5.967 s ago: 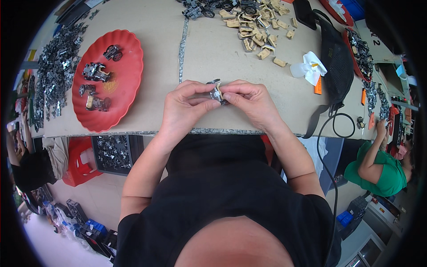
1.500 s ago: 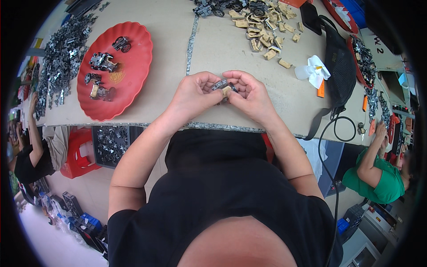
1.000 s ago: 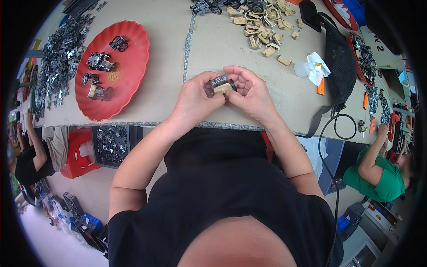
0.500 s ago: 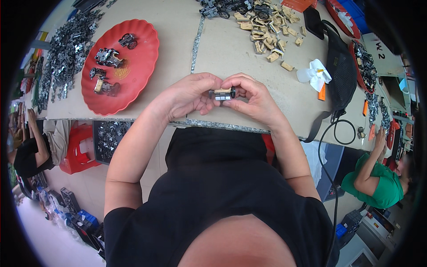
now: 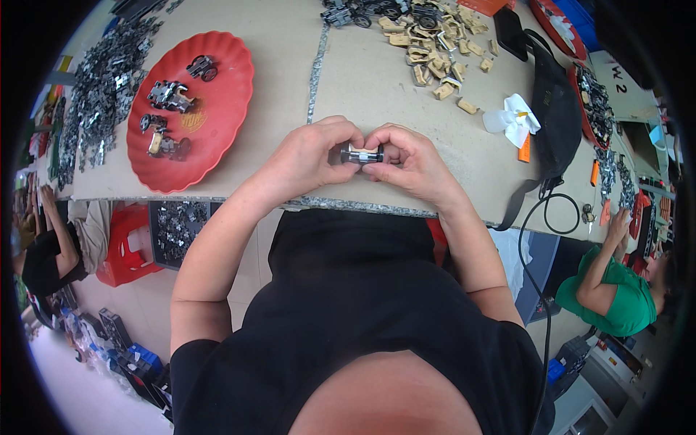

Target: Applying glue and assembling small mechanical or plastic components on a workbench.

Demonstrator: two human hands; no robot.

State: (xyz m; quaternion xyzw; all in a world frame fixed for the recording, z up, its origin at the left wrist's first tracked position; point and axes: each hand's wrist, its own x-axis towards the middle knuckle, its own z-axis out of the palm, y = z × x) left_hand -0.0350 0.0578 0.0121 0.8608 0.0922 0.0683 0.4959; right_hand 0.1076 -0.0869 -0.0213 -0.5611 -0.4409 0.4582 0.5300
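Note:
Between my two hands, just above the table's near edge, is a small toy-like wheeled assembly (image 5: 362,156), with black wheels at its ends, a silver and dark middle and a tan strip along the top. My left hand (image 5: 317,154) pinches its left end with thumb and fingertips. The right hand (image 5: 413,164) grips the opposite end, fingers curled and thumb underneath. My fingertips hide parts of both wheels. To the left, a scalloped red plate (image 5: 221,127) bears several similar wheeled pieces (image 5: 170,95), some with tan parts.
Loose dark grey parts (image 5: 101,90) lie heaped at far left. Tan pieces (image 5: 438,58) and wheeled assemblies (image 5: 362,13) lie beyond my hands. At right are a white-flapped bottle (image 5: 513,119), a black bag (image 5: 557,109) and a cable (image 5: 533,264). A co-worker in green (image 5: 612,293) works at right.
The assembly has rolled, so less of its tan part shows. My left thumb and fingers have closed onto its left end. The red plate appears slightly further left as the view shifts.

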